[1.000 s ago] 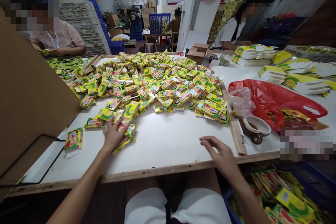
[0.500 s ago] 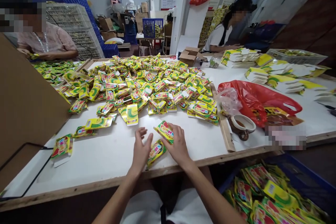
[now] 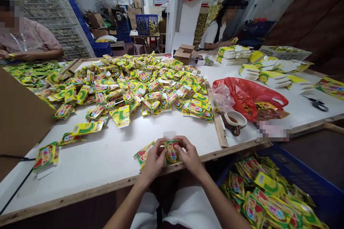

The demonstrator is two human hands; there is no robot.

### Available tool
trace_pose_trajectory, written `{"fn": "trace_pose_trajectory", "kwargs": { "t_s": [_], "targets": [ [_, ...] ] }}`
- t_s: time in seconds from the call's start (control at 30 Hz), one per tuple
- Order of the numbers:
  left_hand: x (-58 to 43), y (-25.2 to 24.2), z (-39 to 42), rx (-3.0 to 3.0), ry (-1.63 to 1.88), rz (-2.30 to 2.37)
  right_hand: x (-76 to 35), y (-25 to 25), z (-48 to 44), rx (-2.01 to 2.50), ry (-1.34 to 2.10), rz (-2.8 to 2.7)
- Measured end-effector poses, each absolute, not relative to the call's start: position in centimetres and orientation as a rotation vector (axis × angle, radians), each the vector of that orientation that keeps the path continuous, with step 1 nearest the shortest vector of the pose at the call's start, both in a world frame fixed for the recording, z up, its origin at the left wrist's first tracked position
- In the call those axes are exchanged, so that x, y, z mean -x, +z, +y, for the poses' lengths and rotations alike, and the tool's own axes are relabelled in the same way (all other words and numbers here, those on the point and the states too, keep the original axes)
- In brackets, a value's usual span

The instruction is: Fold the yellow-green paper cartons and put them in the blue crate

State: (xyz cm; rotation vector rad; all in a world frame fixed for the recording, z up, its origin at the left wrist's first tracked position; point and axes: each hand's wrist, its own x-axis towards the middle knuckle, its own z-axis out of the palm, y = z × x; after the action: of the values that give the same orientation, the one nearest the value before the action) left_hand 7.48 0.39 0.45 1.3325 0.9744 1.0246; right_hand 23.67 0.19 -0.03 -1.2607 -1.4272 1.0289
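Between both hands, near the table's front edge, is a small yellow and green printed box (image 3: 172, 152) with a pale flap standing up at its far end. My left hand (image 3: 156, 155) grips its left side, thumb near the front face. On the right side, my right hand (image 3: 189, 154) holds it with thumb and bent fingers. Another printed packet (image 3: 143, 154) lies on the table just left of my left hand, partly hidden by it. Beyond the hands spreads a large heap of similar small boxes (image 3: 134, 86).
A wooden strip (image 3: 220, 130) edges the table section at right. Past it are a brown cup (image 3: 235, 121), a red plastic bag (image 3: 249, 94) and scissors (image 3: 317, 104). A blue crate (image 3: 303, 171) of packets stands below right. Cardboard (image 3: 24, 121) rises at left. Two co-workers sit opposite.
My left hand has closed on the box, which is now upright between both hands with its flap raised. The other packet now lies left of my hands. The camera view has shifted right.
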Motion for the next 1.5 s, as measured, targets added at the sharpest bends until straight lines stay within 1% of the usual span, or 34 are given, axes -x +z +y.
{"fn": "trace_pose_trajectory", "kwargs": {
  "t_s": [0.13, 0.27, 0.4, 0.67, 0.97, 1.2, 1.27, 1.33, 1.43, 1.5],
  "targets": [
    [-7.3, 0.5, 1.0, -1.466, 1.058, 1.083, -23.7, 0.2, 2.1, 1.268, 0.977, -1.500],
    [-7.6, 0.6, 1.3, -1.430, 1.168, 1.089, -23.5, 0.5, 2.8, 1.195, 0.992, -1.415],
    [-7.9, 0.9, 1.1, -1.460, 1.155, 1.128, -23.4, 0.9, 2.3, 1.161, 0.979, -1.525],
    [-8.5, 1.9, 1.5, -1.376, 1.166, 1.282, -23.2, 1.9, 2.7, 1.285, 0.927, -1.573],
    [-8.6, 1.3, 2.5, -1.292, 1.142, 1.300, -23.7, 2.1, 3.5, 1.293, 1.045, -1.541],
    [-7.9, 1.5, 0.9, -1.510, 1.123, 1.194, -23.2, 0.7, 2.6, 1.172, 1.186, -1.467],
    [-6.6, 1.4, 0.4, -1.642, 1.101, 1.280, -24.5, 1.4, 1.5, 1.216, 1.113, -1.453],
    [-4.5, 0.8, 0.0, -1.787, 1.028, 1.492, -27.9, 3.0, -0.1, 1.370, 0.943, -1.462],
    [-1.1, -0.2, -0.4, -1.946, 0.714, 1.782, -34.9, 5.7, -2.6, 1.734, 0.675, -1.594],
    [0.2, -0.3, -0.3, -2.023, 0.519, 1.789, -37.6, 6.8, -3.6, 1.858, 0.518, -1.683]
  ]
}}
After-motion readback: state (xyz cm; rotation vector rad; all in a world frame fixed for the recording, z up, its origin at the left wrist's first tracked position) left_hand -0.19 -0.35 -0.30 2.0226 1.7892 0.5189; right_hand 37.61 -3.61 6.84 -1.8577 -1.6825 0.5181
